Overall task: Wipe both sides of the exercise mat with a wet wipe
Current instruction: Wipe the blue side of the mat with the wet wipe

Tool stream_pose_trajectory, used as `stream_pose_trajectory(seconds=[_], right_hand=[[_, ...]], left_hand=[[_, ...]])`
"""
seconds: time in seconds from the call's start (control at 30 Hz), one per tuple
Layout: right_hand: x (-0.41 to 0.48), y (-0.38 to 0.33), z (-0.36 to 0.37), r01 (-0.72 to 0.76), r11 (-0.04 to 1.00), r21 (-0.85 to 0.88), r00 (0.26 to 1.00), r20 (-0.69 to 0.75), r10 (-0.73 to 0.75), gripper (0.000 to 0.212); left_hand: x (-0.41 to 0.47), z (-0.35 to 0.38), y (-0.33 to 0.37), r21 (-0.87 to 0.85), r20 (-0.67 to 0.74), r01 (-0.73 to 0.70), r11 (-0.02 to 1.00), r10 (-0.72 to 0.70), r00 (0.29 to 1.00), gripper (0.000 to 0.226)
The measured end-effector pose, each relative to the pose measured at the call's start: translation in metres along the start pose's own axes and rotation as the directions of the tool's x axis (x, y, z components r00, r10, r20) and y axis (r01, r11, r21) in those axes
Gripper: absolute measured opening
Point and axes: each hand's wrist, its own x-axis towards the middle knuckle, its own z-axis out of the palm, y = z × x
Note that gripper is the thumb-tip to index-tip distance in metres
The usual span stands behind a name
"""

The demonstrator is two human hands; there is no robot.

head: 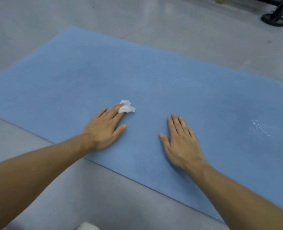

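A blue exercise mat [137,72] lies flat on the grey floor, running from the far left to the right edge of view. My left hand [104,128] rests palm down on the mat, its fingertips pressing a crumpled white wet wipe [126,107] against the surface. To its right, my right hand [180,140] lies flat on the mat with fingers spread, holding nothing. A small wet, shiny patch [260,128] shows on the mat at the right.
Grey concrete floor [170,22] surrounds the mat. A black stand base with a round foot [274,18] sits at the far right corner. A pale object [87,226] peeks in at the bottom edge.
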Motion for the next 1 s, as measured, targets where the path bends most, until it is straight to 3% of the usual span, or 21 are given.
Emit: stream_pose_trajectory(seconds=[0.1, 0.17, 0.37, 0.5, 0.63, 0.8, 1.0], right_hand=[[-0.001, -0.006, 0.000, -0.015, 1.000, -0.013, 1.000, 0.002, 0.015, 0.085], [-0.001, -0.008, 0.000, -0.021, 1.000, -0.020, 1.000, -0.011, 0.021, 0.082], [-0.003, -0.009, 0.002, -0.029, 0.999, -0.046, 0.998, -0.056, 0.026, 0.076], [-0.003, -0.010, 0.002, -0.035, 0.998, -0.043, 0.998, -0.053, 0.033, 0.072], [-0.004, -0.010, 0.001, -0.044, 0.998, -0.041, 0.998, -0.051, 0.042, 0.077], [-0.003, -0.010, 0.002, -0.047, 0.998, -0.049, 0.998, -0.055, 0.044, 0.077], [-0.003, -0.010, 0.002, -0.047, 0.997, -0.056, 0.997, -0.057, 0.044, 0.076]], left_hand=[[-0.010, -0.004, -0.030, -0.030, -0.010, 0.130, 0.991, -0.130, 0.991, 0.074], [-0.015, -0.003, -0.028, -0.038, 0.010, 0.132, 0.991, -0.132, 0.991, 0.078], [-0.041, 0.004, 0.043, -0.051, 0.066, -0.208, 0.977, 0.211, 0.975, 0.081], [-0.046, 0.009, 0.049, -0.049, 0.051, -0.252, 0.967, 0.254, 0.966, 0.074], [-0.026, -0.001, 0.003, -0.082, -0.049, -0.137, 0.987, 0.134, 0.990, 0.066], [-0.013, -0.012, -0.061, -0.167, -0.140, 0.168, 0.972, -0.192, 0.971, 0.065], [-0.028, 0.001, -0.028, -0.110, -0.034, 0.057, 0.992, -0.061, 0.998, 0.077]])
